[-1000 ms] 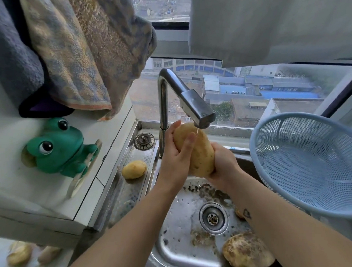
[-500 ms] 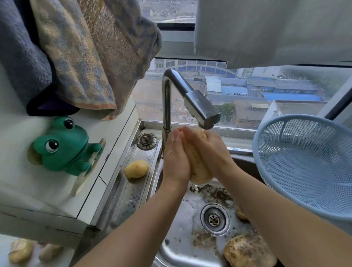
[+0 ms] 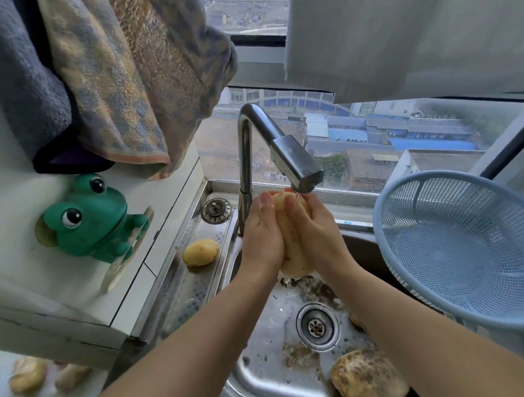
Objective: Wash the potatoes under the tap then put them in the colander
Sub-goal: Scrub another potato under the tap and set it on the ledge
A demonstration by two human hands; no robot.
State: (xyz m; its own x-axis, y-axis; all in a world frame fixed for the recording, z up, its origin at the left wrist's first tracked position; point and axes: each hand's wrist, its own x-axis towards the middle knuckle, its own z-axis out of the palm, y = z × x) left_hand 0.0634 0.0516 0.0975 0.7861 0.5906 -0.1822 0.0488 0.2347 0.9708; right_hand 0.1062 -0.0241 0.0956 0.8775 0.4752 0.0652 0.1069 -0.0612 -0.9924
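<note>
Steel sink (image 3: pixel 265 335) sits under a window, with dirt smeared over the basin around the drain (image 3: pixel 317 326). A muddy potato (image 3: pixel 369 377) lies in the near right corner of the basin. A cleaner yellow potato (image 3: pixel 201 252) sits on the ledge left of the basin, and the loose sink strainer (image 3: pixel 216 210) is a bit farther back on that ledge. The blue colander (image 3: pixel 464 254) is off to the right, tilted, its rim hanging over the sink's right edge, nothing in it. A green frog toy (image 3: pixel 92 219) is on the white wall to the left, with towels (image 3: pixel 109 69) hanging above it. The right forearm crosses the basin and hides part of it.

Both hands are up under the tap (image 3: pixel 290 157) spout with the big potato (image 3: pixel 294 257) squeezed between them, standing roughly on end over the far side of the basin. The left hand (image 3: pixel 262 228) cups its left side, thumb pointing up along it; its other fingers are hidden behind. The right hand (image 3: pixel 320 228) wraps over the top and right side with fingers curled round it. A thin trickle of water lands right at the right fingertips.
</note>
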